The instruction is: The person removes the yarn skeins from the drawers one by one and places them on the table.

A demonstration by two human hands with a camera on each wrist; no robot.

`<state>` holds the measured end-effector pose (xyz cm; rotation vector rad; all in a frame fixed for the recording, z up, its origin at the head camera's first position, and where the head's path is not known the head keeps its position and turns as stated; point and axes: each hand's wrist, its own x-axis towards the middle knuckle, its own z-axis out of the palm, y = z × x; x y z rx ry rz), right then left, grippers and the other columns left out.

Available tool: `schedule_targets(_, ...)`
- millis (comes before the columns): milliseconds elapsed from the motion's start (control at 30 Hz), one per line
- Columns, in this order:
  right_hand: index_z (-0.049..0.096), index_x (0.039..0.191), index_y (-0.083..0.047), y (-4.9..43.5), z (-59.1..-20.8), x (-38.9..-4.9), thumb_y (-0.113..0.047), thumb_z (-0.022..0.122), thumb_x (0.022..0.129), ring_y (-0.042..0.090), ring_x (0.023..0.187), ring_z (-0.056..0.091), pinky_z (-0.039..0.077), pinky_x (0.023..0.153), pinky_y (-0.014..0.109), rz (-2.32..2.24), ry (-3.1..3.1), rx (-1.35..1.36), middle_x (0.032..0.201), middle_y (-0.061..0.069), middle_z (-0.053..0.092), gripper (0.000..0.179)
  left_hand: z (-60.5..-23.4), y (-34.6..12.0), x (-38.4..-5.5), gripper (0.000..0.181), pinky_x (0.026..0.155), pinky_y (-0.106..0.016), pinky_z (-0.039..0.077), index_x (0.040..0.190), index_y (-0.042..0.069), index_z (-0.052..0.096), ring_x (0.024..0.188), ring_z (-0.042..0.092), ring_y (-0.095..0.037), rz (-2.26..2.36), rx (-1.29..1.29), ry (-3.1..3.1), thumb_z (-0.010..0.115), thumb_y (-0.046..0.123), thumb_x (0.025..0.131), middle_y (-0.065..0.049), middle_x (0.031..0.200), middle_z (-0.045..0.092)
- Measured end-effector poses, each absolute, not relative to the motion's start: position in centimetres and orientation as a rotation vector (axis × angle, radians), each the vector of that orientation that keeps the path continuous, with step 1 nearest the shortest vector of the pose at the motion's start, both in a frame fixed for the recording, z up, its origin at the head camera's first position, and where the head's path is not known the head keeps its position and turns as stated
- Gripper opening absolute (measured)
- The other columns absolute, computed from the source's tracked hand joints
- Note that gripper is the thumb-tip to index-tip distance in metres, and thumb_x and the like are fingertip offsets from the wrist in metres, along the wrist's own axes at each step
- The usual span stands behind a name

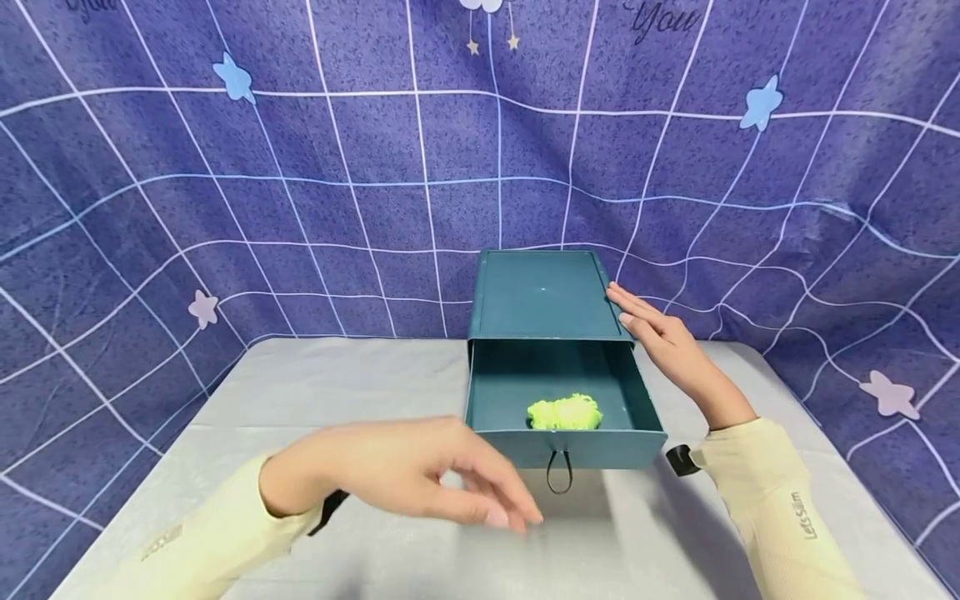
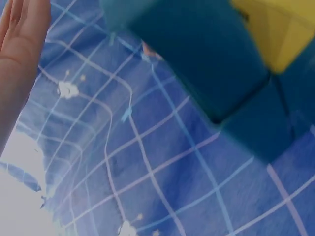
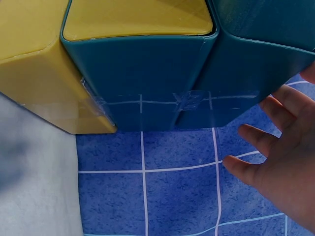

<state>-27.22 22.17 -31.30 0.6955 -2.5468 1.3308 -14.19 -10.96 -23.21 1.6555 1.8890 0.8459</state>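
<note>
A teal drawer box (image 1: pixel 551 296) stands on the table in the head view, its drawer (image 1: pixel 495 392) pulled out toward me. A bright yellow-green, stringy bundle (image 1: pixel 566 412) lies near the drawer's front wall. My right hand (image 1: pixel 667 342) rests with straight fingers along the right edge of the box top; in the right wrist view its fingertips meet the teal casing. Blurred, my left hand (image 1: pixel 427 471) hangs in front of the drawer, fingers loosely bent and holding nothing. Below the drawer front, a dark loop pull (image 1: pixel 559 472) shows just beyond that hand.
From the right wrist, yellow (image 3: pixel 34 73) and teal (image 3: pixel 133 78) casings appear side by side, joined with clear tape (image 3: pixel 189 100). A pale cloth covers the table (image 1: pixel 322 383). Behind and at both sides hangs a blue gridded curtain (image 1: pixel 360 208).
</note>
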Motion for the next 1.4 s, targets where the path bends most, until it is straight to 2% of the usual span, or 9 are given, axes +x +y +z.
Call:
schedule_targets(200,0.040,0.147,-0.022,22.2,-31.2,-27.1,-0.030,0.042,0.104,0.014,0.144,0.019,0.021,0.115,0.053,1.323,-2.541,0.716,0.155,-0.008,0.030,0.044,-20.7,-10.8,-16.3,0.023,0.084,-0.026,0.055,0.117,0.003,0.066,0.095,0.065,-0.006,0.975,1.673,2.046,0.056,0.007,0.097,0.000,0.104,0.071)
schedule_targets(400,0.040,0.147,-0.023,22.2,-31.2,-27.0,-0.032,0.041,0.104,0.011,0.144,0.018,0.020,0.115,0.051,1.328,-2.556,0.697,0.154,-0.011,0.030,0.044,-20.1,-9.4,-18.6,0.020,0.086,-0.021,0.053,0.112,0.005,0.068,0.095,0.064,-0.002,0.923,1.654,2.283,0.060,0.004,0.094,0.002,0.103,0.070)
schedule_targets(633,0.040,0.147,-0.022,22.1,-31.3,-27.0,-0.031,0.042,0.104,0.015,0.144,0.019,0.021,0.115,0.054,1.323,-2.555,0.707,0.155,-0.009,0.030,0.044,-21.4,-7.2,-20.4,0.023,0.087,-0.014,0.049,0.116,0.003,0.066,0.100,0.064,-0.008,0.799,1.660,2.354,0.059,0.002,0.094,-0.003,0.108,0.069)
schedule_targets(833,0.040,0.147,-0.023,22.0,-31.2,-26.9,-0.030,0.041,0.104,0.015,0.144,0.019,0.021,0.114,0.055,1.323,-2.551,0.715,0.155,-0.008,0.029,0.044,-23.0,-5.6,-21.1,0.028,0.093,-0.014,0.046,0.122,0.002,0.063,0.107,0.063,-0.017,0.659,1.717,2.370,0.061,0.004,0.094,-0.007,0.118,0.066)
schedule_targets(1100,0.039,0.148,-0.023,22.0,-31.2,-26.8,-0.028,0.041,0.105,0.019,0.145,0.018,0.021,0.112,0.059,1.314,-2.549,0.739,0.156,-0.006,0.028,0.044,-24.9,-4.4,-21.5,0.037,0.099,-0.016,0.041,0.130,0.006,0.059,0.115,0.058,-0.014,0.372,1.802,2.434,0.064,0.014,0.094,-0.003,0.125,0.063)
schedule_targets(1400,0.040,0.147,-0.023,22.0,-31.2,-26.6,-0.028,0.041,0.104,0.019,0.144,0.019,0.022,0.113,0.058,1.308,-2.551,0.727,0.155,-0.007,0.029,0.043,-25.9,-4.0,-21.7,0.036,0.098,-0.013,0.040,0.126,0.010,0.063,0.114,0.057,-0.009,0.309,1.784,2.430,0.067,0.014,0.091,0.001,0.123,0.063)
